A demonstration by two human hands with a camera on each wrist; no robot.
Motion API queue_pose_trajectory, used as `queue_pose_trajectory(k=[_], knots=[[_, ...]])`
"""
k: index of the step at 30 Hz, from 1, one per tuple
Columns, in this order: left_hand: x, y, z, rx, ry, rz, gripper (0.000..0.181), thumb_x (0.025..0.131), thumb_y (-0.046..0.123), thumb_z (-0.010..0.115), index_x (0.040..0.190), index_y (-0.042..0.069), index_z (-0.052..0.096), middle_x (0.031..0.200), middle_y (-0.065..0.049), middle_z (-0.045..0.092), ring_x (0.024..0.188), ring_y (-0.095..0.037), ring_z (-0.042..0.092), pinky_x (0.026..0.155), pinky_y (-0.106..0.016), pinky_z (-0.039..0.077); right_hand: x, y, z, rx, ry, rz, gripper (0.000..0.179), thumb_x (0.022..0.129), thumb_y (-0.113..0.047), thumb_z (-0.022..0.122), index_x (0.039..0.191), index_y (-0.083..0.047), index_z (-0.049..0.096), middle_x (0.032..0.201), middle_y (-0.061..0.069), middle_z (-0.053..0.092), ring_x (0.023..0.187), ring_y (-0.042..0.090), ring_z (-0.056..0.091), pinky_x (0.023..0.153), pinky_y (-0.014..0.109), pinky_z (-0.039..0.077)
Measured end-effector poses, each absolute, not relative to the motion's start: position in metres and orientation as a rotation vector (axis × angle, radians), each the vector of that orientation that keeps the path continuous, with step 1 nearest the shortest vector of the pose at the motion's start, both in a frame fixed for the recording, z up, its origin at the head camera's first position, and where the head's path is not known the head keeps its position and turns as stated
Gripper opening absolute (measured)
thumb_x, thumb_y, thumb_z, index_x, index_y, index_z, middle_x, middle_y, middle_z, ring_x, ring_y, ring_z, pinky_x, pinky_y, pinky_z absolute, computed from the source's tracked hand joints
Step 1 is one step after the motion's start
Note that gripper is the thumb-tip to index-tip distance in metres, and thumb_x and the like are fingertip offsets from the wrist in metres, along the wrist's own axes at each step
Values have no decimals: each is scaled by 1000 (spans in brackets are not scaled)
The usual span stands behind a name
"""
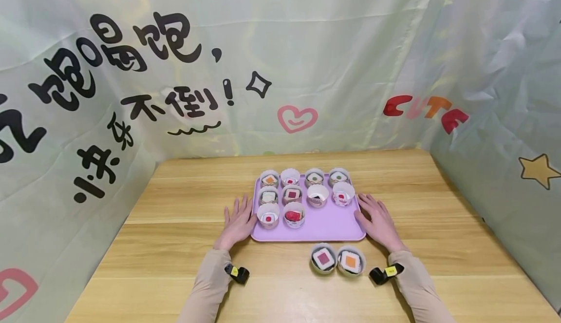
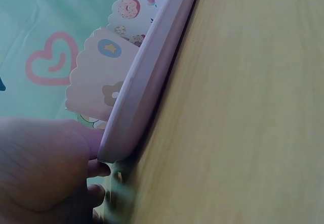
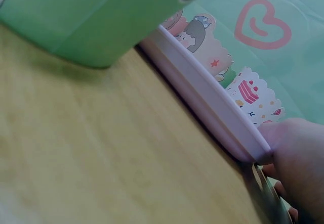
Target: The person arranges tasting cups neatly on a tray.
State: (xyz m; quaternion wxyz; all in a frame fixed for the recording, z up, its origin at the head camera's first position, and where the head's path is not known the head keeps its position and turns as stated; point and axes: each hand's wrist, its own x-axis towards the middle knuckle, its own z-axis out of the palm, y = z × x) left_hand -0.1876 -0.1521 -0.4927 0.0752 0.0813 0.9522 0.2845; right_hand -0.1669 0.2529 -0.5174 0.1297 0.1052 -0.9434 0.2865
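Observation:
A lilac tray [image 1: 333, 226] lies on the wooden table, bearing several scalloped paper cups with small sushi-like pieces inside. My left hand [image 1: 238, 223] rests at its left side, fingers spread and mostly straight, thumb over the rim. Across from it, my right hand [image 1: 380, 220] lies along the right side with its thumb at the rim. In the left wrist view the tray edge [image 2: 147, 77] meets the thumb, fingertips just outside it. The right wrist view shows the thumb [image 3: 273, 133] touching the tray corner, the other fingers lower and partly hidden.
Two green cups stand in front of the tray: one piece has a purple centre [image 1: 323, 258], the other an orange centre [image 1: 350, 261]. A printed cloth [image 1: 245, 133] hangs behind the table, and another stretch [image 1: 499, 167] flanks it on the right.

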Motion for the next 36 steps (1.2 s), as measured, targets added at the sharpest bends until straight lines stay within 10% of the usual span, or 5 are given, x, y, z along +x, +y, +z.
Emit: queue_pose_trajectory(k=[23,36], knots=[[-186,-153,-494,257,2851,853,58,106,28,36,160,7,25,169,-20,10,157,-44,-1,123,-66,-12,-150,232,-446,476,-2522,968,21,95,-11,66,112,-1,72,108,15,73,101,33,67,91,51,51],[-187,-153,-495,250,2856,850,59,106,29,36,160,8,26,170,-18,10,158,-42,0,124,-65,-11,-124,194,-421,797,-2694,862,35,96,-29,67,126,-11,69,126,10,70,117,32,65,99,55,52]])
